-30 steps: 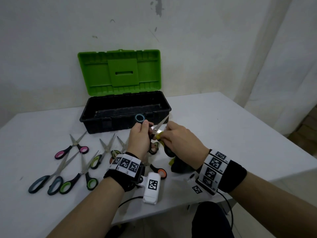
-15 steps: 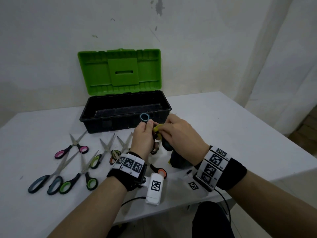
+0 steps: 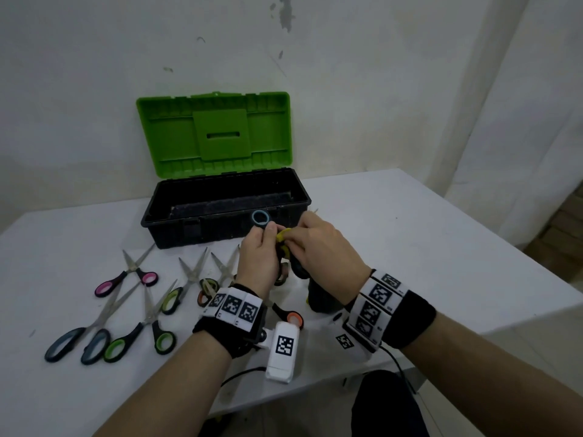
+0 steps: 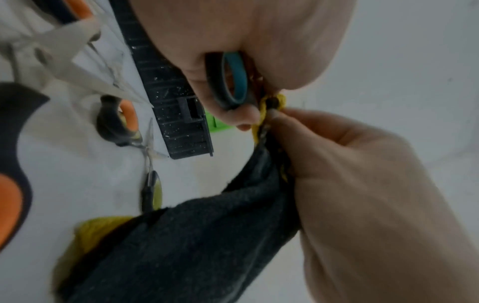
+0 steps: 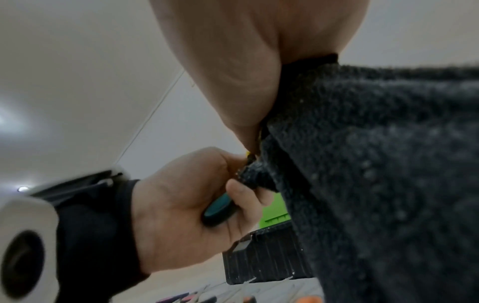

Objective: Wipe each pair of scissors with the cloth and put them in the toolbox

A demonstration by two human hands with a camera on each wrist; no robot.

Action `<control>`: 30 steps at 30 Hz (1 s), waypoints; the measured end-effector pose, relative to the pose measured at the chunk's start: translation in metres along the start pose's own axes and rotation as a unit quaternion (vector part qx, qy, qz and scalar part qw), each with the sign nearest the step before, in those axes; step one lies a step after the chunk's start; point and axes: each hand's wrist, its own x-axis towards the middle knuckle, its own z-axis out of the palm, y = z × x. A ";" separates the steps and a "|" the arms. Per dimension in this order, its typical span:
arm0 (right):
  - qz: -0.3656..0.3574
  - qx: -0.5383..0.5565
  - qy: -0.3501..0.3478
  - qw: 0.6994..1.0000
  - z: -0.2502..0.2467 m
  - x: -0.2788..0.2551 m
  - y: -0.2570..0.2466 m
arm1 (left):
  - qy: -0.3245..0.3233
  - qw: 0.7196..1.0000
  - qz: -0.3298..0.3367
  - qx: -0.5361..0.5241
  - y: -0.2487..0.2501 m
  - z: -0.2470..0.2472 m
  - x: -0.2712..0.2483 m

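My left hand (image 3: 262, 257) grips the blue-handled scissors (image 3: 260, 218) by their handles, one blue ring (image 4: 233, 80) sticking up above the fingers. My right hand (image 3: 318, 244) holds the dark grey cloth (image 4: 197, 242) with yellow edging (image 3: 283, 234) wrapped round the blades, which are hidden. The cloth (image 5: 376, 164) hangs down to the table. Both hands meet just in front of the open toolbox (image 3: 303, 200), black with a green lid (image 3: 214, 134).
Several more scissors lie on the white table (image 3: 410, 234) at left: pink-handled (image 3: 126, 279), grey-blue (image 3: 79, 342), green (image 3: 138, 339) and orange-handled (image 3: 291, 318). The table's right and near edges are close. A wall stands behind the toolbox.
The right hand has slid the cloth along the blades toward the handles, so the blade tip seen a second ago is now covered. Both hands have lifted slightly toward the toolbox.
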 end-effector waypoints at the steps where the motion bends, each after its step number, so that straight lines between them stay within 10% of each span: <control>1: 0.021 0.004 -0.003 1.000 -0.001 0.000 0.003 | 0.001 1.000 0.008 0.006 0.000 -0.001 -0.001; 12: 0.074 -0.004 -0.045 0.996 -0.015 0.007 0.013 | -0.006 0.991 0.064 0.114 -0.004 -0.006 -0.006; 16: 0.105 0.034 0.025 0.994 -0.025 0.009 0.041 | -0.019 0.999 0.011 0.041 -0.003 -0.009 -0.010; 24: -0.066 0.058 0.000 0.996 -0.014 -0.005 0.029 | -0.029 0.997 -0.059 -0.034 0.006 -0.003 -0.005; 30: 0.025 0.056 0.090 0.994 -0.024 0.005 0.048 | -0.028 0.989 -0.112 -0.095 0.004 -0.005 -0.002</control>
